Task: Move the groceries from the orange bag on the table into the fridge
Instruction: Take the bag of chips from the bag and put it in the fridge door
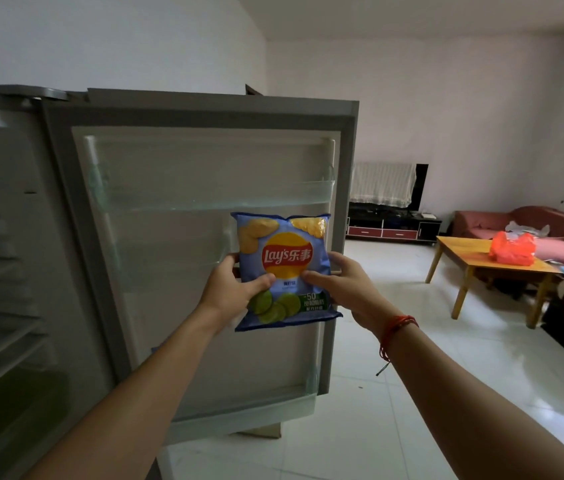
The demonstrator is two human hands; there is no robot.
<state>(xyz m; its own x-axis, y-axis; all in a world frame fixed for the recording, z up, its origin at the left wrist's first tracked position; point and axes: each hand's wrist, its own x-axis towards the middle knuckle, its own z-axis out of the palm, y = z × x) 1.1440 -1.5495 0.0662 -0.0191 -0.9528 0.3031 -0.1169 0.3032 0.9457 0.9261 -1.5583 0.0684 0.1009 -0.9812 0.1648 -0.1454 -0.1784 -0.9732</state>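
chip bag upright between both hands — left hand, right hand gripping its sides

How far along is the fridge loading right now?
Done: the fridge door is open; its visible shelves look empty. In hand: left hand and right hand hold the chip bag before it. Left: the orange bag remains on the table.
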